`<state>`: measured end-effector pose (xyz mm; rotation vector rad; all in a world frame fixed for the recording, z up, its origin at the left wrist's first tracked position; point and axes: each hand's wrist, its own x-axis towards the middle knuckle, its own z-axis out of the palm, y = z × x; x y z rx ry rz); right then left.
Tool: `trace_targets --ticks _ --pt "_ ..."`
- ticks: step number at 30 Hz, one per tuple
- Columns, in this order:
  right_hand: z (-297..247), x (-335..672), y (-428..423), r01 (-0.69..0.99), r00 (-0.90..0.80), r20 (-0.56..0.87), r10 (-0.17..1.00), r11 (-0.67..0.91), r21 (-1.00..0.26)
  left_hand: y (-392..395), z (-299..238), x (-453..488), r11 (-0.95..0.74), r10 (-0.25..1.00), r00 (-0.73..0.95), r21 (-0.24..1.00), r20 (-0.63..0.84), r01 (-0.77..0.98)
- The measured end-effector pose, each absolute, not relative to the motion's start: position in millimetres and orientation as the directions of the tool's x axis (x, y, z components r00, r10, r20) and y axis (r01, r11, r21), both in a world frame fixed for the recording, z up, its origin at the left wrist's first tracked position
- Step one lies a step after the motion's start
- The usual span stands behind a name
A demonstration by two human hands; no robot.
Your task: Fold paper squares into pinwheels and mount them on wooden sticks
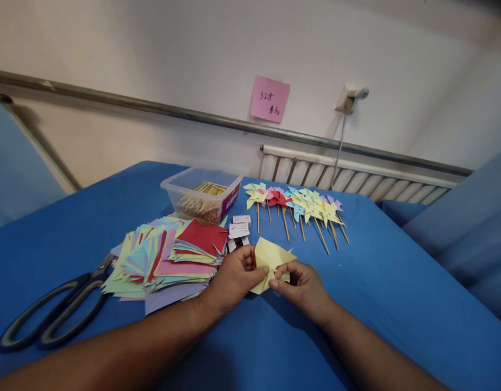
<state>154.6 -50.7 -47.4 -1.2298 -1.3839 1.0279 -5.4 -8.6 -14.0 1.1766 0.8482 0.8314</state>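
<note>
A pale yellow sheet of paper (267, 253), partly folded inward, is held above the blue cloth between both hands. My left hand (239, 278) grips its left side, thumb pressed on the paper near the middle. On the right edge, my right hand (301, 288) pinches the paper with thumb and finger. The lower folds are partly covered by my fingers. Just beyond my left hand lie small white boxes (239, 230), the nearest with dark contents. To the left is a heap of coloured paper squares (169, 266).
Large scissors (75, 296) lie at the left. Behind the paper heap stands a clear plastic tub (181, 187) of thin wooden sticks (204, 200). Several paper pinwheels (313, 209) on sticks lie at the back right, before a radiator (348, 179). A pink note (270, 99) hangs on the wall.
</note>
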Motion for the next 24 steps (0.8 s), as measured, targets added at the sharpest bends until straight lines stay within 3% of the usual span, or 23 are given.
trace_targets --ticks 15,24 --pt "-39.1 146.8 -51.9 0.224 0.113 0.191 0.975 0.162 -0.961 -12.9 -14.6 -2.5 0.181 0.901 0.406 0.983 -0.152 -0.033" --pt "-35.1 145.5 -52.5 0.218 0.148 0.241 0.959 0.206 -0.954 -12.8 -15.4 -2.5 0.131 0.896 0.437 0.987 -0.079 -0.09"
